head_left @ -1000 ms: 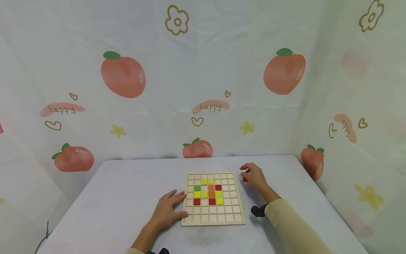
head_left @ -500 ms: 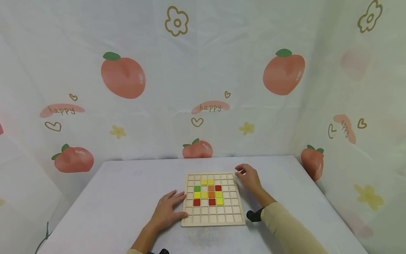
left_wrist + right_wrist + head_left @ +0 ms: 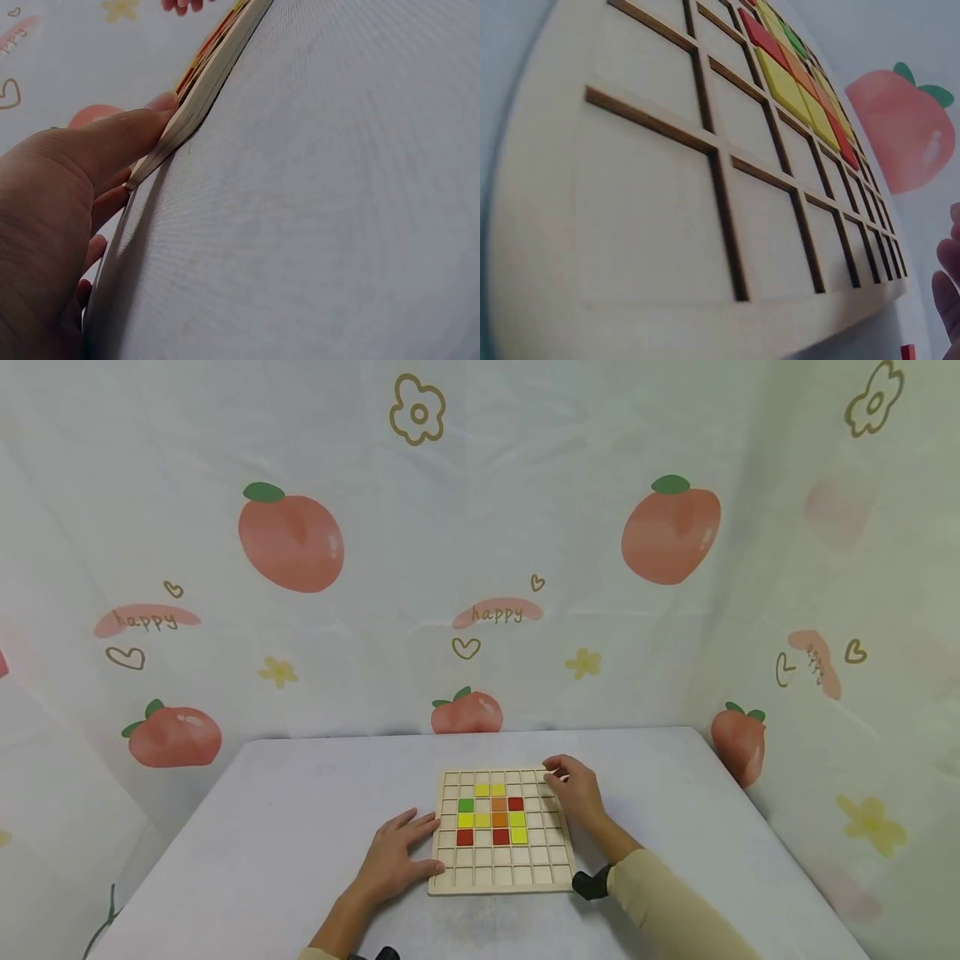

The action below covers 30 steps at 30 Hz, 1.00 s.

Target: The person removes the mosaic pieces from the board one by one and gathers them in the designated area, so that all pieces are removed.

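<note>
A light wooden grid board (image 3: 483, 878) lies on the table with yellow, red, orange and green square tiles in some cells. My left hand (image 3: 397, 856) rests at its left edge, fingers spread. In the left wrist view the left thumb (image 3: 131, 135) presses on the board's rim (image 3: 202, 105). Over the board's upper right corner hovers my right hand (image 3: 576, 789), fingers bent toward the thumb. I cannot tell whether a tile sits between those fingertips. A small red piece (image 3: 907, 352) shows beside the board's right edge in the right wrist view, below the right fingers (image 3: 946, 300).
The white table (image 3: 322, 793) extends around the board on all sides. Behind it hangs a pale cloth (image 3: 480, 543) printed with fruit and flowers. A dark wrist camera (image 3: 591, 885) on the right arm overlaps the board's lower right corner. A thin cord (image 3: 112, 902) hangs at far left.
My right hand has moved left from beside the board to over its upper right corner. The red piece by that hand is now out of sight in the head view. The left hand stays put.
</note>
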Available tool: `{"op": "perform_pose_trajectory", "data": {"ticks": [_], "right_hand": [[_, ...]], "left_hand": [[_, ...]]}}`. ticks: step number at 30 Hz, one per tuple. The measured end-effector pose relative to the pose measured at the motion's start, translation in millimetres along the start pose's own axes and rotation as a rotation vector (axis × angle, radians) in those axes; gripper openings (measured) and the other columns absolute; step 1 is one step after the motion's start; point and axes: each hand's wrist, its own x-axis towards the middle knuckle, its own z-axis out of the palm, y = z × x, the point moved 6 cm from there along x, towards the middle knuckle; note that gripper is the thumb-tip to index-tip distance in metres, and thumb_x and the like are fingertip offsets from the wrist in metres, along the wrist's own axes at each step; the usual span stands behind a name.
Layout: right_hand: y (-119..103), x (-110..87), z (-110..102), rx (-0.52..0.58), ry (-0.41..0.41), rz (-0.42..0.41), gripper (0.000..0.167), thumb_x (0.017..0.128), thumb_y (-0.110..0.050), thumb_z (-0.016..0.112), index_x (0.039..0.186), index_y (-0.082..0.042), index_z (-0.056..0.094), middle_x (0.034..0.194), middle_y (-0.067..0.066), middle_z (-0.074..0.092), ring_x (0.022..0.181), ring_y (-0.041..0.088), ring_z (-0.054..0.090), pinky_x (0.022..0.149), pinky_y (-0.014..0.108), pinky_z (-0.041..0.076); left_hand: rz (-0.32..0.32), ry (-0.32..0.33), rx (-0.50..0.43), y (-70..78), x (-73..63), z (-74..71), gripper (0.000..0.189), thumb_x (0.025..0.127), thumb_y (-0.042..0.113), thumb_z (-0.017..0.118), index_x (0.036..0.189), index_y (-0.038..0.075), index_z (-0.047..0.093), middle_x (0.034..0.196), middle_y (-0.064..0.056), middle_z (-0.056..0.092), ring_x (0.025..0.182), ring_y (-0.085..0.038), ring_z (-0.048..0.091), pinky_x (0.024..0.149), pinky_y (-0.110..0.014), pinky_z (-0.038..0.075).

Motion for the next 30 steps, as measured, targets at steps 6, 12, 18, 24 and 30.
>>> {"op": "perform_pose_trajectory", "data": {"ticks": [6,12,18,24,30], "right_hand": [[-4,-6.7,13,0.033,-0.056,0.041,0.019,0.089,-0.005,0.069,0.108,-0.004,0.068,0.1,0.005,0.067,0.087,0.021,0.062,0.076,0.039,0.052],[-9,-9.2,27,0.027,-0.097,0.069,0.019,0.089,-0.006,0.07,0.107,-0.005,0.068,0.101,0.005,0.067,0.089,0.02,0.062,0.078,0.038,0.054],[-12,-12.2,37,0.036,-0.149,0.085,0.021,0.089,-0.009,0.071,0.11,-0.004,0.068,0.102,0.004,0.066,0.089,0.02,0.061,0.075,0.034,0.054],[-15,-18.4,43,0.046,-0.213,0.123,0.025,0.089,-0.012,0.07,0.114,-0.004,0.068,0.101,0.003,0.064,0.087,0.02,0.06,0.072,0.031,0.054],[-14,-21.8,48,-0.015,-0.252,0.118,0.027,0.088,-0.014,0.073,0.114,-0.006,0.068,0.098,0.001,0.063,0.087,0.018,0.061,0.077,0.032,0.054]], "left_hand": [[-0.003,0.0,0.002,-1.4,0.7,0.1,0.076,0.071,0.056,0.077,0.136,0.02,0.06,0.14,0.006,0.053,0.138,-0.032,0.034,0.106,-0.063,0.026],[-0.012,-0.007,0.0,-2.5,1.0,1.8,0.076,0.071,0.058,0.077,0.136,0.021,0.06,0.141,0.006,0.053,0.138,-0.032,0.033,0.106,-0.063,0.026],[-0.009,-0.001,-0.002,-2.5,0.8,2.0,0.077,0.071,0.058,0.077,0.136,0.021,0.06,0.14,0.006,0.054,0.138,-0.032,0.033,0.107,-0.062,0.025],[0.027,0.015,0.0,0.4,-0.5,-0.2,0.074,0.071,0.055,0.078,0.134,0.019,0.061,0.14,0.006,0.054,0.137,-0.032,0.035,0.107,-0.061,0.026],[0.039,0.015,-0.002,1.5,-1.0,-1.6,0.074,0.071,0.054,0.078,0.134,0.018,0.061,0.139,0.005,0.055,0.136,-0.032,0.036,0.107,-0.061,0.026]]}}
